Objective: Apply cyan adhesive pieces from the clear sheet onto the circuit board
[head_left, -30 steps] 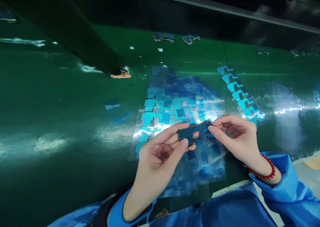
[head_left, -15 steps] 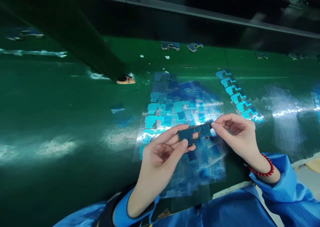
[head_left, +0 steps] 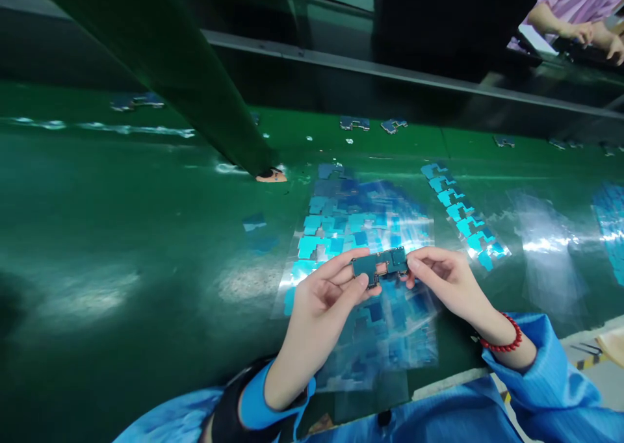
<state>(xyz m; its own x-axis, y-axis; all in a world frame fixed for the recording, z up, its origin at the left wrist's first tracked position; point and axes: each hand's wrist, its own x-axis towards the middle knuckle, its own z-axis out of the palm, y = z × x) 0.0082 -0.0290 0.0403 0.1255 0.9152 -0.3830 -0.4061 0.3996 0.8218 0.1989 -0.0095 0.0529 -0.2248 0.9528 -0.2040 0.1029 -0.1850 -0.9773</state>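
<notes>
A small dark circuit board [head_left: 364,267] with a notch in its lower edge is held nearly level above the sheets. My left hand [head_left: 331,293] grips its left end, thumb on the face and fingers behind. At the board's right end, my right hand [head_left: 441,277] has thumb and forefinger pinched together on the edge; its other fingers are curled. Beneath both hands lies a pile of clear sheets with blue cut-out film pieces [head_left: 322,225].
A strip of blue film pieces [head_left: 461,212] and a clear sheet [head_left: 550,248] lie to the right on the green table [head_left: 146,235]. More circuit boards [head_left: 354,124] line the back. A slanted green post [head_left: 219,105] stands left. Across the table are another person's hands [head_left: 585,34].
The view has shifted, so the table appears lower and more of the other person shows. My right fingertips have closed in on the board's right end. My left grip stays the same.
</notes>
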